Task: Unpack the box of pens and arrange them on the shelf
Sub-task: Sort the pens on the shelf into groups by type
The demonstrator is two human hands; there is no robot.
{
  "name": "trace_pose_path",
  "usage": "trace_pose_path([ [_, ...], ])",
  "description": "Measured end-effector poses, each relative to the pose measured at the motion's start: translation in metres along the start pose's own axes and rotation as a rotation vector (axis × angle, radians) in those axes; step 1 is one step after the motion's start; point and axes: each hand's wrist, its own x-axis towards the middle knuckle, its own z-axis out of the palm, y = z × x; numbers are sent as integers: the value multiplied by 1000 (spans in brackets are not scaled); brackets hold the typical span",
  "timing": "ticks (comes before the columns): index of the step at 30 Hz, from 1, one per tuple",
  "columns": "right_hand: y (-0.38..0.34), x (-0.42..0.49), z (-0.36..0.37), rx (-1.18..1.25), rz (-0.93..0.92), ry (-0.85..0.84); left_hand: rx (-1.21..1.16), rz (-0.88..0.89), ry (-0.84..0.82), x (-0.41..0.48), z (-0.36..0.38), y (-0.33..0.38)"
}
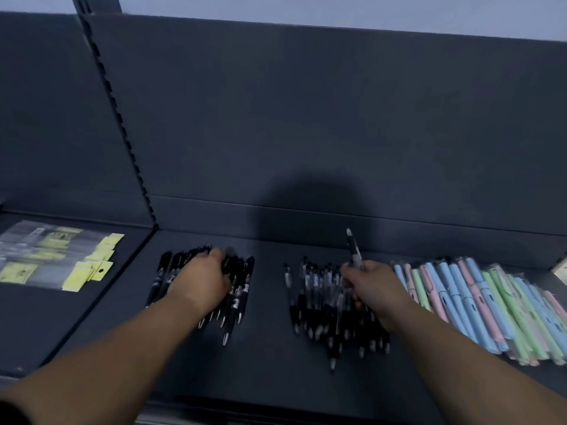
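Shelf deck (267, 348): dark grey, matt, dimly lit. A dark back panel (306, 118) rises behind it, with a round shadow (310, 210) at its foot. A slotted upright (122, 127) runs from 11 o'clock down to the deck's rear left corner and parts this bay from the neighbouring bay (76, 317).

Surrounding stock: yellow packets (95, 265) lie flat on the neighbouring bay at 9 o'clock, some overlapping. Pastel pens (478, 302) in blue, pink and green clear wrappers lie side by side at 4 o'clock, just beside the right hand.

Task items: black pens (237, 297) lie in a loose row at 7 o'clock, tips toward the front edge. Clear-barrelled pens (316, 302) with dark grips lie in an untidy heap at 5 o'clock, well apart from the black row.

Left hand (199, 280): palm down on the black pens, fingers bent over their far ends. Blur hides whether they clasp any.

Right hand (374, 286): over the right side of the clear heap, fingers closed round a single pen (352, 250) that stands tilted toward 12 o'clock.

Markings: white bands on the black pens and print on the yellow packets, none legible.
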Motion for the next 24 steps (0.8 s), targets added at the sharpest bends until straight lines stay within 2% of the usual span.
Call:
trace_pose_path([
  [4, -4, 5, -11, -321, -13, 55, 113, -6, -38, 1, 5, -3],
  [9, -1, 10, -12, -430, 25, 25, 125, 18, -35, 4, 7, 2],
  [13, 9, 7, -12, -212, 6, 56, 135, 104, 68, 3, 6, 19],
  [16, 11, 1, -17, 24, 52, 17, 1, 420, 183, -10, 12, 54],
  [18, 7, -6, -23, 173, 81, -38, -166, 544, 122, -24, 19, 84],
  [20, 6, -14, -28, 321, 97, -116, -369, 497, 30, -36, 26, 110],
  [24, 8, -23, -43, 440, 94, -329, -744, 231, -144, -35, 23, 147],
])
